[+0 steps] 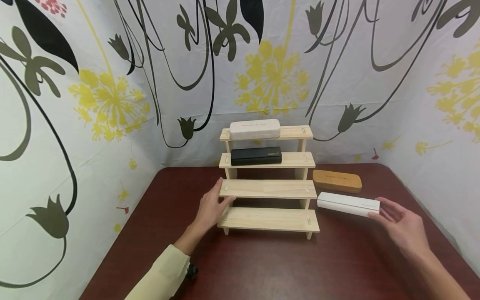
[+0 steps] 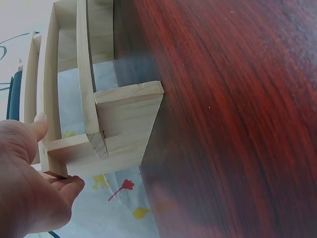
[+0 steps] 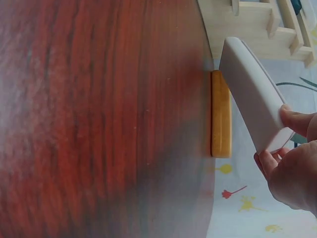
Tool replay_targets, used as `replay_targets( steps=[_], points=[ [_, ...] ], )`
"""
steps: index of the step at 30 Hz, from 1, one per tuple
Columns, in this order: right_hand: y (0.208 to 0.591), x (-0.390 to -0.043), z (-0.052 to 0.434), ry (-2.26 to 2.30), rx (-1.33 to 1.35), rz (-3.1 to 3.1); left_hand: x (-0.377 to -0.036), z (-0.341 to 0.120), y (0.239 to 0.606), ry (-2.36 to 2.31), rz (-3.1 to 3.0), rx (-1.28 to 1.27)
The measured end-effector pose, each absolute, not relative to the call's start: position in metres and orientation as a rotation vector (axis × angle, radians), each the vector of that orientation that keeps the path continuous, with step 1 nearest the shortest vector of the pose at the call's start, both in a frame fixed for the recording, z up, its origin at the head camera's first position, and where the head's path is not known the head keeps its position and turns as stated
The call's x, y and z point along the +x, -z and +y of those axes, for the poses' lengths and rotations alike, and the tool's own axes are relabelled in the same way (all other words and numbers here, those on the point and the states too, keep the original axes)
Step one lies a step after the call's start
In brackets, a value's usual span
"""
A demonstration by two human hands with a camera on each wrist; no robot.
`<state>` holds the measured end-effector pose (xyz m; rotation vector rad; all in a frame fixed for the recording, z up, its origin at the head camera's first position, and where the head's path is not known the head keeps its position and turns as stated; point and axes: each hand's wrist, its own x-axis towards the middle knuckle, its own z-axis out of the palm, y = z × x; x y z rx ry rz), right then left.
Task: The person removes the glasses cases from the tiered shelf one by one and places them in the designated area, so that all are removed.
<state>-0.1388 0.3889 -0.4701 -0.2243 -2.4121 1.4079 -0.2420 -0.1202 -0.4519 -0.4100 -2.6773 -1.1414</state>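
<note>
Right hand (image 1: 401, 223) pinches the end of a white case (image 1: 348, 204) by its fingertips, lifted off the table (image 1: 285, 266) right of the wooden tiered stand (image 1: 268, 189) — left hand (image 1: 211, 206), fingers straight, rests against the stand's left end. Tan case (image 1: 337, 181) lies behind.

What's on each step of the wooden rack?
On the wooden rack, the top step holds a white case and the second step a black case. The two lower steps are bare. Whatever lies behind the steps is hidden.
</note>
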Motion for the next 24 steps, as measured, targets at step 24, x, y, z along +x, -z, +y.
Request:
replay_targets(
  steps=[24],
  points=[
    [0.487,-0.167,0.403,-1.365,-0.170,-2.543,-0.243,-0.121,0.453,1.129,-2.683,-0.419]
  ],
)
